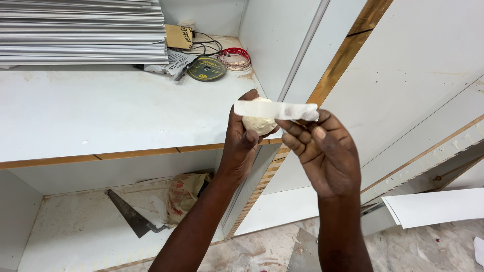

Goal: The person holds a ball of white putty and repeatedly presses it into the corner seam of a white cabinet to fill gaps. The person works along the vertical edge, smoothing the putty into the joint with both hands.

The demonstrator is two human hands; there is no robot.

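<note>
A white cabinet (101,111) with bare plywood edges fills the view, its upper shelf dusty and its lower compartment open below. In front of the shelf's front right corner, the left hand (244,136) is curled around a pale lump of putty (259,123), fingers cupped under it so the soft ball sits secure and its top stays exposed. The right hand (322,151) pinches one end of a flat white strip (275,109) between thumb and fingers, laying it across the top of the lump, seemingly so its edge can scrape or load some of the material. Both hands are held in the air, clear of the shelf.

Toward the shelf's back edge lie a stack of grey metal strips (80,30), a dark cutting disc (206,69), a red coil of wire (235,58) and a small cardboard box (179,36). In the lower compartment a handsaw (132,215) rests beside a crumpled brown paper bag (185,194). White boards (418,65) lean at the right.
</note>
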